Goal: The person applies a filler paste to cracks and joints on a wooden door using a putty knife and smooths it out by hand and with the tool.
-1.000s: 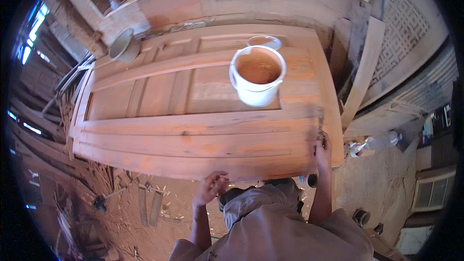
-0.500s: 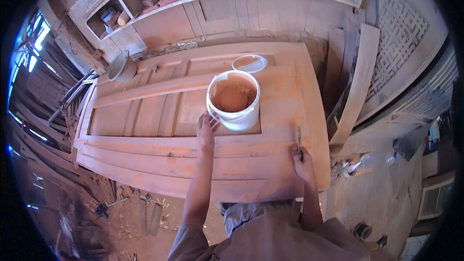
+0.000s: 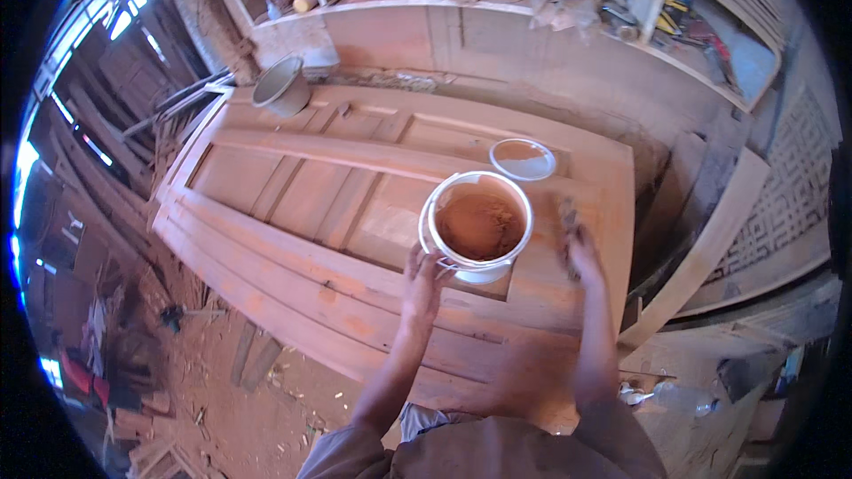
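A white plastic bucket (image 3: 484, 276) partly filled with reddish-brown powder (image 3: 481, 223) stands on a panelled wooden door (image 3: 373, 213). My left hand (image 3: 424, 286) is at its near left side, fingers curled at the rim and wire handle. To the right of the bucket, my right hand (image 3: 581, 253) is closed round a small, thin hand tool (image 3: 568, 211). Motion smears that tool, so I cannot tell its exact kind. Just beyond the bucket lies its round lid (image 3: 524, 160), white-rimmed, with brown powder on it.
A grey bucket (image 3: 282, 87) sits at the door's far left corner. Cluttered shelves (image 3: 426, 2) line the wall behind. Boards (image 3: 710, 248) lean at the right, beside a lattice panel (image 3: 785, 186). Wood scraps (image 3: 253, 357) litter the floor at left.
The view has swung, so the scene sits turned and shifted. My right hand has moved away from me with the tool, up beside the bucket. My left hand stays at the bucket.
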Motion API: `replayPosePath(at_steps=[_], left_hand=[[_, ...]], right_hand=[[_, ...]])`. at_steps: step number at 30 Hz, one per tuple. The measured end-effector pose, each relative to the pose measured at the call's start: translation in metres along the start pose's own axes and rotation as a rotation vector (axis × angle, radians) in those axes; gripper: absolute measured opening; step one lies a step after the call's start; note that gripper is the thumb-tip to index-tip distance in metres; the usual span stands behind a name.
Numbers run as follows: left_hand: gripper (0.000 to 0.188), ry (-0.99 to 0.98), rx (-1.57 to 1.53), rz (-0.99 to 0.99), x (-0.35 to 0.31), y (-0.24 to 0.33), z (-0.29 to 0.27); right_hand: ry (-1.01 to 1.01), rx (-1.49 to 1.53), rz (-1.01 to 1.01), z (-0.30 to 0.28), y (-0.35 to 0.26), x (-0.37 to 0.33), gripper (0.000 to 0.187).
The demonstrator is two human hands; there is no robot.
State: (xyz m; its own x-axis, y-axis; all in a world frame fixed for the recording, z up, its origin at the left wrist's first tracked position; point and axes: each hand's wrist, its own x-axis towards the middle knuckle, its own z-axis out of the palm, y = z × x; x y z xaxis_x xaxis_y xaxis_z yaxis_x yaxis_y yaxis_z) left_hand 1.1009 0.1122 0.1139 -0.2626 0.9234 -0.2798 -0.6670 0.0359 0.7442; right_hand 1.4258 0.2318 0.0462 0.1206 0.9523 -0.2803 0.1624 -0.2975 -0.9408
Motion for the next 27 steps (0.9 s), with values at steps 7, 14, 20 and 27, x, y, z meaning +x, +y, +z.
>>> replayPosePath(at_steps=[7,14,20,27], left_hand=[[0.042,0.083,0.100,-0.030,-0.034,-0.011,0.002],[0.041,0.099,0.205,-0.120,-0.069,-0.009,-0.026],[0.041,0.050,0.220,-0.124,-0.065,-0.016,-0.016],[0.040,0.025,0.133,-0.149,-0.060,-0.019,-0.016]], right_hand=[[0.175,-0.043,-0.238,-0.023,-0.054,0.098,0.020],[0.375,-0.303,-0.065,-0.146,0.035,-0.084,0.043],[0.456,-0.250,0.285,-0.196,0.177,-0.263,0.034],[0.277,0.051,0.219,-0.174,0.262,-0.321,0.036]])
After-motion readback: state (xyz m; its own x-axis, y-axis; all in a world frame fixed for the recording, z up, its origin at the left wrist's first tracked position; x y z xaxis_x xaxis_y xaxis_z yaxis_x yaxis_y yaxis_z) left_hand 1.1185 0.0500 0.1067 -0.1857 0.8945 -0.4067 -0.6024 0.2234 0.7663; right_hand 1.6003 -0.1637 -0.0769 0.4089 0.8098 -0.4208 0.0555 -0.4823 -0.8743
